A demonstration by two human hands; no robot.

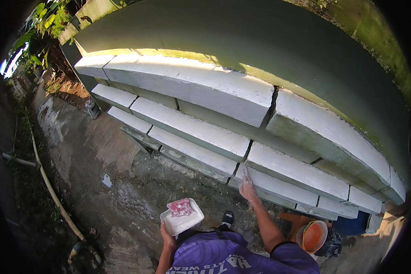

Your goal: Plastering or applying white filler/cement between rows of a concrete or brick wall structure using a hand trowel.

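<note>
My left hand [167, 237] holds a white rectangular tray [197, 214] from its near left side. White paste lies in the tray, and a flat pink piece [180, 208] smeared with white rests across its far edge. Whether that piece is a scraper or a sponge, I cannot tell. My right hand [248, 189], smeared white, reaches out with its fingers stretched and nothing seen in it. Its fingertips are at the lowest white-coated ledge [278, 185], close to a dark gap between two sections; contact is hard to make out.
Two more white ledges, the middle one [192, 123] and the top one [192, 82], run along the green wall [260, 41]. An orange bucket [313, 236] stands at right beside a brown stool [293, 221]. A pipe [55, 192] lies at left on the stained concrete ground [100, 150].
</note>
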